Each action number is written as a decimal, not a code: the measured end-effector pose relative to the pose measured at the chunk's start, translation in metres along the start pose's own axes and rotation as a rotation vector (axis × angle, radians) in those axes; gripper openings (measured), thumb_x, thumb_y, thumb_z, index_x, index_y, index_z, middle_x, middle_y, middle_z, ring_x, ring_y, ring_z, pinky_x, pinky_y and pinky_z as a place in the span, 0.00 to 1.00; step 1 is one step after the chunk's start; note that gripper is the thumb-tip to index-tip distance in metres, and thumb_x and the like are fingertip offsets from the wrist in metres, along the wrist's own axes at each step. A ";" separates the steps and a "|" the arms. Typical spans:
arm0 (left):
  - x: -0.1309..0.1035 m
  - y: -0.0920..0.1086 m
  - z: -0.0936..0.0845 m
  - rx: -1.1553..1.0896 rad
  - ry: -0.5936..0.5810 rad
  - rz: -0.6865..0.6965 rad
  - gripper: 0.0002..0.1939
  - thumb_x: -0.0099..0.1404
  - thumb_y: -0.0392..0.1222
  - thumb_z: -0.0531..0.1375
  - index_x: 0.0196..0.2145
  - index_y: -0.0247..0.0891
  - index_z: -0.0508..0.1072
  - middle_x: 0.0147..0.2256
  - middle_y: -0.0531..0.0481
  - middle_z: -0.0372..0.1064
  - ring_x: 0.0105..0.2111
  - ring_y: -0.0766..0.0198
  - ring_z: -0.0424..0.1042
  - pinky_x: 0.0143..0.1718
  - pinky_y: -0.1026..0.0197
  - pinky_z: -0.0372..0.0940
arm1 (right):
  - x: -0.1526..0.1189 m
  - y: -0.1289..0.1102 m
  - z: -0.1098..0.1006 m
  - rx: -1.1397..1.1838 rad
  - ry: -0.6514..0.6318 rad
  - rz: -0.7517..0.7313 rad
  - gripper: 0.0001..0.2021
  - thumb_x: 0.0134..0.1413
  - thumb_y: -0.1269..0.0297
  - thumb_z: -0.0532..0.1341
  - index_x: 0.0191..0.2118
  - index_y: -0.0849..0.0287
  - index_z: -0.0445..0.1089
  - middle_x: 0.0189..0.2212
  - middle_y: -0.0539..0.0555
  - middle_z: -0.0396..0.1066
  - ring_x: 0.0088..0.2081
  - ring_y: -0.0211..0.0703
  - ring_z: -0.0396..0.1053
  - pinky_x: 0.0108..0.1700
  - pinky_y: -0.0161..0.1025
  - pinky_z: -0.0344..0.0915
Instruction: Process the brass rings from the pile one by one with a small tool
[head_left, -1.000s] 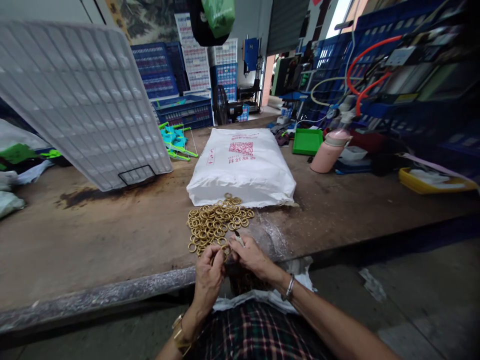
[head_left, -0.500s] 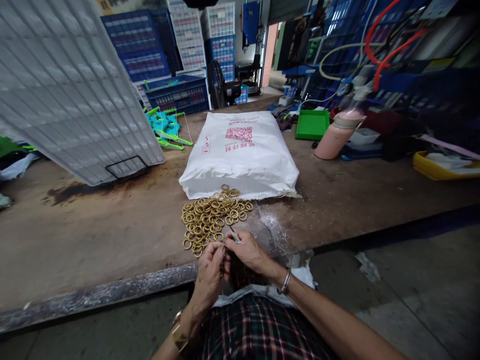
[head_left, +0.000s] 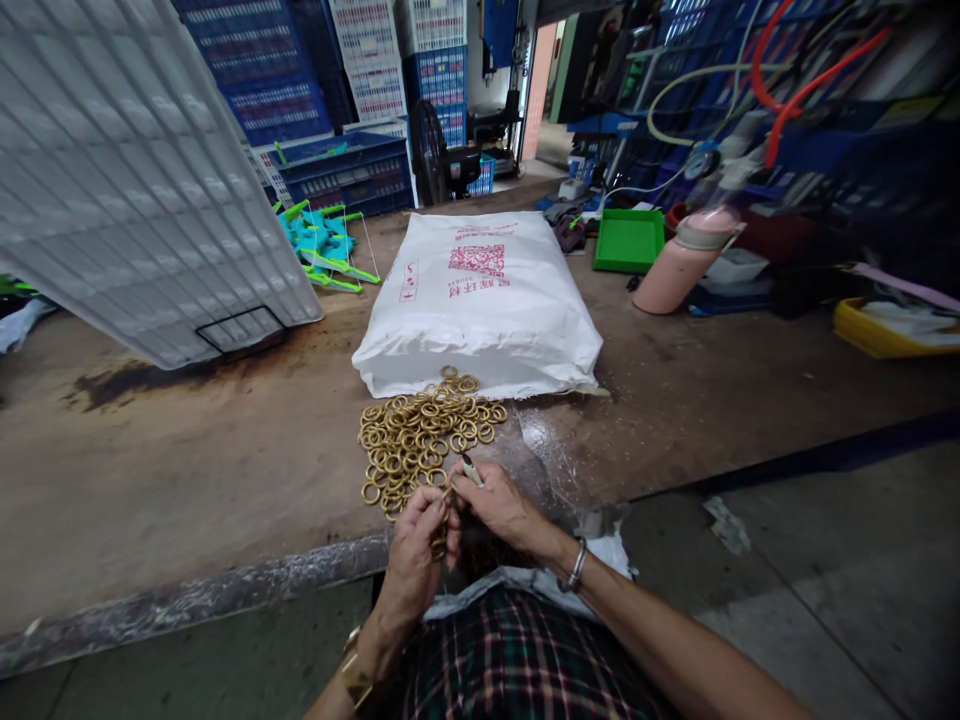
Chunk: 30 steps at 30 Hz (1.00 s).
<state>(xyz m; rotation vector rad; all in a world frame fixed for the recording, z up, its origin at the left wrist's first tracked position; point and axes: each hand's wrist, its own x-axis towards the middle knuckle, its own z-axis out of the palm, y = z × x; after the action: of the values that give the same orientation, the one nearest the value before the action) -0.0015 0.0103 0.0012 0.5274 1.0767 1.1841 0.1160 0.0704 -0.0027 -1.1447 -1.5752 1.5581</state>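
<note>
My left hand (head_left: 417, 540) is closed around several brass rings, with one ring (head_left: 448, 493) edge-on at the fingertips. Close against it, my right hand (head_left: 501, 505) grips a small slim tool (head_left: 472, 470) with a pale body and a dark tip pointing up and away. The tool's exact kind cannot be made out. Both hands meet over the table's front edge, above my lap. Just beyond them lies a loose pile of brass rings (head_left: 412, 440), spread up to the near end of a white sack (head_left: 480, 325) printed in red.
At left a tall white plastic crate (head_left: 142, 180) leans over the brown table (head_left: 225, 450). Teal and green pieces (head_left: 326, 250) lie behind it. To the right stand a green tray (head_left: 628, 240), a pink bottle (head_left: 675, 270) and a yellow tray (head_left: 885, 335). A black fan (head_left: 435, 155) stands behind.
The view has shifted slightly. A brass ring now shows between the fingertips of both hands, and the tool's dark tip has turned a little. Pile and sack stay as they were.
</note>
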 end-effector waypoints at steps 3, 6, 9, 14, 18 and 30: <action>0.001 0.002 0.000 -0.022 0.020 0.011 0.15 0.54 0.50 0.63 0.26 0.38 0.62 0.19 0.59 0.63 0.14 0.74 0.58 0.13 0.71 0.52 | -0.001 0.004 0.002 -0.129 0.042 -0.036 0.09 0.52 0.66 0.51 0.23 0.59 0.61 0.19 0.47 0.61 0.23 0.35 0.58 0.28 0.32 0.54; 0.002 0.005 0.000 -0.015 0.031 0.039 0.16 0.52 0.51 0.64 0.25 0.39 0.62 0.19 0.59 0.63 0.14 0.74 0.57 0.12 0.71 0.52 | -0.007 0.007 0.004 -0.278 0.015 -0.126 0.09 0.53 0.69 0.51 0.25 0.59 0.62 0.20 0.48 0.63 0.24 0.36 0.59 0.29 0.32 0.54; 0.002 0.006 0.000 0.005 0.042 0.052 0.17 0.51 0.51 0.64 0.25 0.39 0.62 0.19 0.59 0.63 0.14 0.74 0.58 0.13 0.71 0.52 | -0.013 0.008 0.005 -0.385 -0.064 -0.199 0.08 0.52 0.73 0.50 0.27 0.59 0.63 0.22 0.48 0.65 0.25 0.35 0.61 0.30 0.31 0.54; -0.001 0.003 -0.005 0.065 0.034 0.081 0.17 0.51 0.52 0.64 0.26 0.39 0.63 0.19 0.58 0.63 0.15 0.74 0.57 0.14 0.71 0.52 | -0.018 0.010 0.004 -0.556 -0.086 -0.228 0.08 0.47 0.77 0.51 0.29 0.58 0.64 0.23 0.49 0.66 0.26 0.36 0.61 0.29 0.31 0.53; 0.000 -0.001 -0.012 0.151 0.006 0.119 0.16 0.54 0.54 0.62 0.26 0.39 0.63 0.18 0.58 0.61 0.15 0.74 0.56 0.15 0.71 0.52 | -0.019 0.008 0.004 -0.644 -0.103 -0.235 0.09 0.47 0.76 0.51 0.31 0.58 0.65 0.24 0.50 0.67 0.26 0.37 0.62 0.29 0.32 0.52; -0.022 0.003 0.002 0.004 -0.130 -0.004 0.17 0.54 0.53 0.62 0.24 0.37 0.64 0.20 0.55 0.65 0.13 0.74 0.57 0.12 0.70 0.51 | -0.001 0.001 -0.001 -0.991 -0.007 -0.124 0.10 0.49 0.75 0.52 0.38 0.61 0.65 0.29 0.55 0.71 0.28 0.40 0.66 0.29 0.34 0.51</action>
<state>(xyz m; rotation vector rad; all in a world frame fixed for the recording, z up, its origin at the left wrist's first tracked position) -0.0011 -0.0090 0.0132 0.5974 0.9688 1.1288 0.1175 0.0702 -0.0037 -1.4601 -2.4571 0.6422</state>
